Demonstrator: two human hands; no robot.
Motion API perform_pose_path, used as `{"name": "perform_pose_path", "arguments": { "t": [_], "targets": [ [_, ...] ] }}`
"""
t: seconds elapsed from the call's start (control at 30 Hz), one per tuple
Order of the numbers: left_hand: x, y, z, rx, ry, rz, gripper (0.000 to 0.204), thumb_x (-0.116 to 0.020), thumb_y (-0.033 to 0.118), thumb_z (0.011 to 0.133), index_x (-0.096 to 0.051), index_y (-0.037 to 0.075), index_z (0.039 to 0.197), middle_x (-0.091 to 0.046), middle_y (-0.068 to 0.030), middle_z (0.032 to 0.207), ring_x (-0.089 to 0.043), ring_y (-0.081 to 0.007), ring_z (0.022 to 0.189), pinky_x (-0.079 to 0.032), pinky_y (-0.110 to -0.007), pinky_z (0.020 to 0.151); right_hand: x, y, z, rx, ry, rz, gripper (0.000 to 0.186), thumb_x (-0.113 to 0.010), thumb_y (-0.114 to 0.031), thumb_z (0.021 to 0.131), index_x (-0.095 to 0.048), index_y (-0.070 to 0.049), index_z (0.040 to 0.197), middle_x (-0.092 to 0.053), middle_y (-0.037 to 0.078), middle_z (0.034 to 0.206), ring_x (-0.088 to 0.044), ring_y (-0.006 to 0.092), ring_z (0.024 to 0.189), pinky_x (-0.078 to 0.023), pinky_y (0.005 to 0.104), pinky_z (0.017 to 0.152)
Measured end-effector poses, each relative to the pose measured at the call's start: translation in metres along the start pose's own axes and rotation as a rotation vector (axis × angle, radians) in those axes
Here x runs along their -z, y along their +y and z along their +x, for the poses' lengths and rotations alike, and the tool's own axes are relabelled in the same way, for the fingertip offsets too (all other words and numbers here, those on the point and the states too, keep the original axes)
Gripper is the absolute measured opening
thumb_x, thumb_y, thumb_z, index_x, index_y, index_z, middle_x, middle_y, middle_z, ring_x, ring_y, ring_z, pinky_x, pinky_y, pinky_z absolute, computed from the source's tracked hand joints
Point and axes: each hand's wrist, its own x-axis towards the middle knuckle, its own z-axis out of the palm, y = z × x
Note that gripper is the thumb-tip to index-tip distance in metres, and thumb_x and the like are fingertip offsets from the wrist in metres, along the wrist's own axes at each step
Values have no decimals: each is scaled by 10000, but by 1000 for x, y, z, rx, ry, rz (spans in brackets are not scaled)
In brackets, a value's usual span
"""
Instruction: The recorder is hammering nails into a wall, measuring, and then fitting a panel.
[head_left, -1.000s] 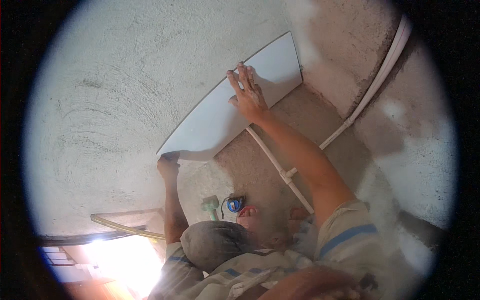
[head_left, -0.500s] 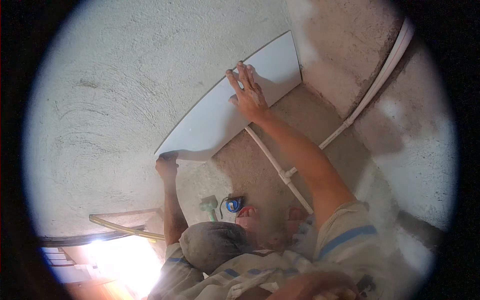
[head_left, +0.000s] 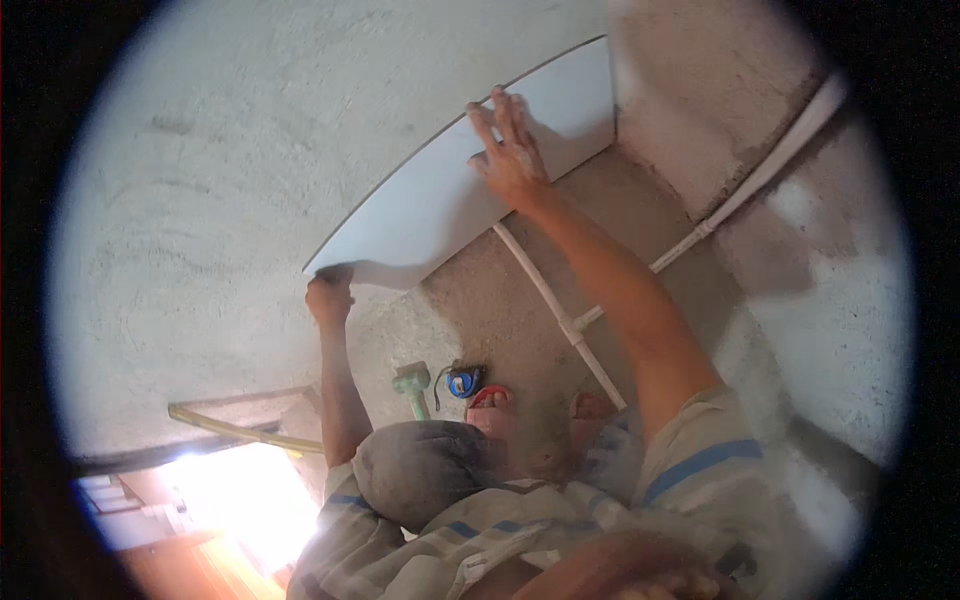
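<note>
A long white wall tile (head_left: 420, 200) lies against the rough grey plastered wall, its far end at the corner. At its near left end, my left hand (head_left: 330, 295) is closed around the edge, fingers partly hidden in shadow. My right hand (head_left: 515, 160) rests on the tile's face right of its middle. Its fingers are stretched and somewhat spread, with the tips at the upper edge. Whitish dust marks this hand.
White pipes (head_left: 545, 290) with a tee run over the floor, and a thicker pipe (head_left: 790, 140) climbs the right wall. By my feet lie a green-handled mallet (head_left: 412, 385) and a blue tape measure (head_left: 462, 382). A yellow strip (head_left: 240, 430) leans near the bright doorway at lower left.
The view has shifted, so the tile, pipes and floor tools appear slightly higher. Both hands keep their places on the tile.
</note>
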Motion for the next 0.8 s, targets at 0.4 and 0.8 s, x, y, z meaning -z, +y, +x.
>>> {"name": "perform_pose_path", "arguments": {
  "t": [0.4, 0.8],
  "targets": [
    [-12, 9, -58, 200, -259, -109, 572, -750, 366, 762, -598, -120, 1022, -664, -184, 697, -677, -207, 562, -536, -310, 538, -20, -5, -3, 152, 140, -15, 777, -701, -374, 795, -308, -231, 1450, -184, 180, 1516, -217, 431, 1372, -323, 573, 1010],
    [29, -113, -130, 223, -78, -324, 376, -683, 371, 825, -665, 21, 961, -652, -57, 679, -461, -85, 448, -359, -241, 390, -55, -24, -7, 322, 189, -17, 743, -662, -468, 810, -329, -247, 1435, -326, 111, 1468, -330, 351, 1328, -333, 546, 967]
  ]
}}
